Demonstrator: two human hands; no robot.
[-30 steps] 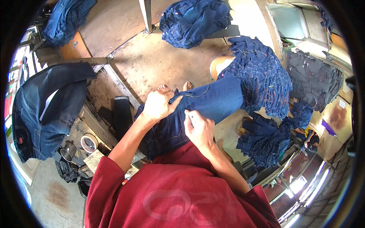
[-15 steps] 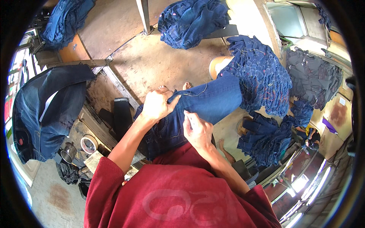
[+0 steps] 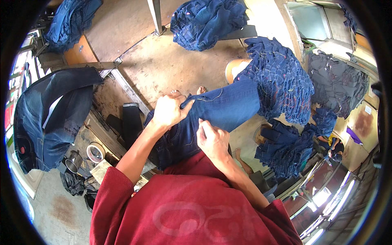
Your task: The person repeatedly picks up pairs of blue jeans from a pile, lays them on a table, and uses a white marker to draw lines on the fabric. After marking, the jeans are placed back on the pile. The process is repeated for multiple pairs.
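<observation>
Across my lap lies a pair of blue jeans [image 3: 228,107], one leg stretching away to the right. My left hand [image 3: 169,111] is closed on the denim near a seam, pinching up a fold of it. A loose thread trails along the seam beside that hand. Over the same leg, a little to the right and nearer me, my right hand [image 3: 213,139] is closed with thumb and fingertips together against the cloth. Whether it pinches the denim or a small thing such as a thread, I cannot make out.
A big stack of jeans [image 3: 281,83] with loose threads stands at the right, and dark trousers [image 3: 337,79] are piled beyond it. Another denim heap [image 3: 206,24] lies ahead. Dark jeans [image 3: 57,118] hang at the left above a metal cup [image 3: 74,162] and a tape roll [image 3: 95,152].
Hardly anything differs. Both hands keep their places on the jeans, and the view has shifted very slightly.
</observation>
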